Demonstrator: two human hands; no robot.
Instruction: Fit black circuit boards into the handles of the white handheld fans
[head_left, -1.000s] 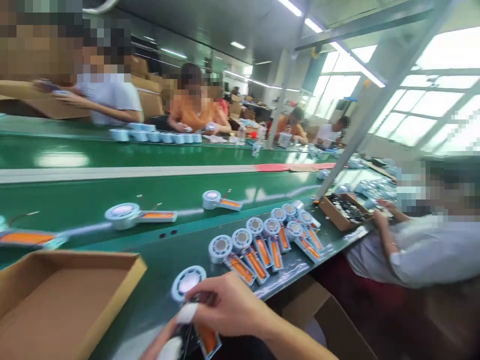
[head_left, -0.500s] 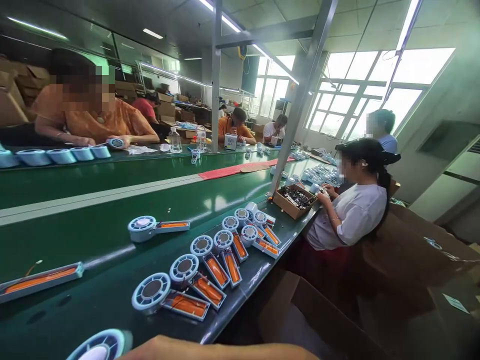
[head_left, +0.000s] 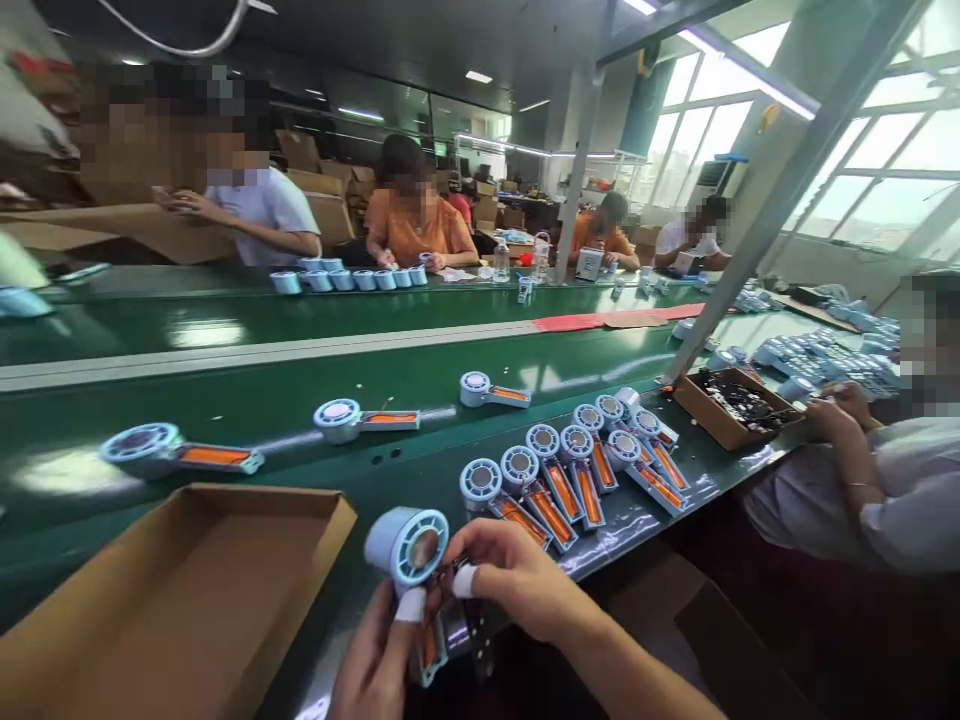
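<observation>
My left hand (head_left: 379, 655) grips a light-blue handheld fan (head_left: 401, 545) by its open handle, low in the head view. Its round slotted head faces right, with a metallic disc in the middle; orange shows inside the handle. A white cover sits on the left thumb. Fingers of my right hand (head_left: 521, 580), also with a white thumb cover, pinch at the fan's neck. From that pinch hangs a dark strip-shaped part (head_left: 480, 635); its exact kind is unclear. Right of my hands, several similar fans (head_left: 544, 440) lie in rows, orange cells in their handles.
An open cardboard tray (head_left: 172, 590) stands at the left. More fans (head_left: 337, 418) lie spaced along the green conveyor belt (head_left: 247, 400). A cardboard box (head_left: 720, 415) of dark parts stands by a co-worker at the right, near a slanted metal post (head_left: 750, 220). Other people sit across.
The view has swung left, bringing the cardboard tray into sight. Both hands are now visible with a fan between them; earlier only a forearm and part of a fan showed below.
</observation>
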